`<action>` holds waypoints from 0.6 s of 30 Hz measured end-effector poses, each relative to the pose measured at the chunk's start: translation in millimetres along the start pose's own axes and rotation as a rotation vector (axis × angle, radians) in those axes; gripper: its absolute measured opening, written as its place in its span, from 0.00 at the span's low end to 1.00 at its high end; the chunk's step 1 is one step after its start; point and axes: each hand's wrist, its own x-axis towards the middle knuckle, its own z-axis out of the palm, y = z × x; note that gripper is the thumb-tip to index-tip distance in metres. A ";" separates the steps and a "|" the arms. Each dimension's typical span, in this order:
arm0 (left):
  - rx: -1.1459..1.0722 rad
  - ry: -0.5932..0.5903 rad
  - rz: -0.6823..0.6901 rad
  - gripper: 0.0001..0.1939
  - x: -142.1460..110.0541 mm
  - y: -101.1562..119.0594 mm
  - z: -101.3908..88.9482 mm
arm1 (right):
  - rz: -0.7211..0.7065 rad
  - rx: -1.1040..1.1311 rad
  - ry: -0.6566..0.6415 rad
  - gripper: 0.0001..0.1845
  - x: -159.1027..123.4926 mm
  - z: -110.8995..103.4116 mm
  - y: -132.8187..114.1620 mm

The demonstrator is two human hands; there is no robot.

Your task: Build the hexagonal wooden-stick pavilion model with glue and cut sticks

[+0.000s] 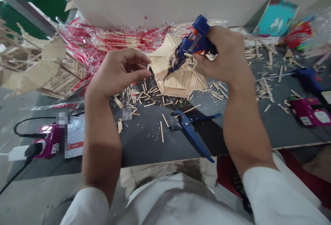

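Observation:
My right hand [224, 54] is wrapped round a blue hot glue gun [192, 42], held nozzle down and to the left. Its tip is at the surface of a model made of thin wooden sticks [178, 81]; whether it touches, I cannot tell. To the left of the model, my left hand [121, 68] pinches a short wooden stick [148, 67] between thumb and fingertips. Below the model lies a blue ratchet cutter [190, 128], its handles spread. Loose cut sticks [147, 97] and a clear ruler [127, 104] are scattered on the dark tabletop [144, 149].
Red-and-clear plastic packs of sticks [116, 38] pile up along the wall. A larger stick structure [38, 66] stands at the left. Purple power strips [49, 138] with cables lie at both sides. Another blue glue gun [306, 78] and a turquoise board [276, 18] are at the right.

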 end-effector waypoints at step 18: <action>0.035 -0.070 -0.045 0.16 3.7 5.9 7.3 | 0.638 0.066 0.090 0.22 -35.7 -36.0 73.4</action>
